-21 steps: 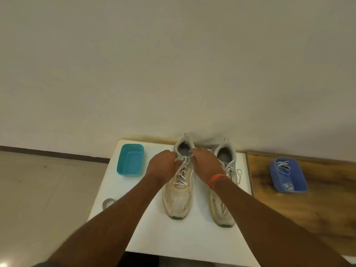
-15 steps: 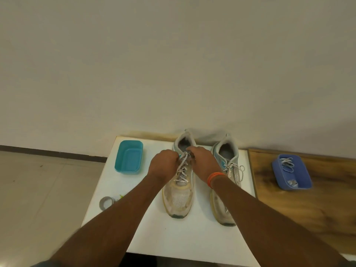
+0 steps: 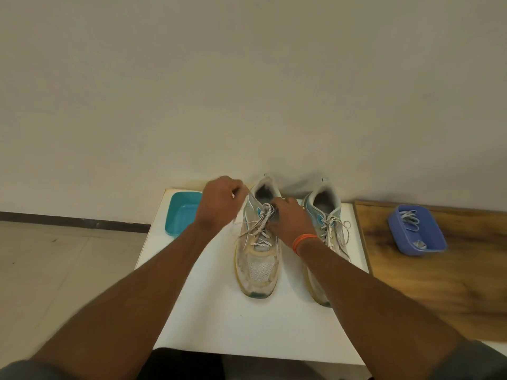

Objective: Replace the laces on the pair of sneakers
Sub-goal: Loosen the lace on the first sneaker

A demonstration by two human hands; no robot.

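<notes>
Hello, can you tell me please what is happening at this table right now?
A person is undoing the lace of the left sneaker on the white table. The left hand pinches a lace end and holds it out to the side, while the right hand rests at the top eyelets. The right sneaker beside it is laced and untouched. A teal tray sits on the table's left side; a blue tray holding laces sits on the wooden surface.

White-grey sneakers [image 3: 258, 259] (teal accents), teal tray [image 3: 181, 215], blue tray [image 3: 417, 231], orange wristband [image 3: 303, 240]
</notes>
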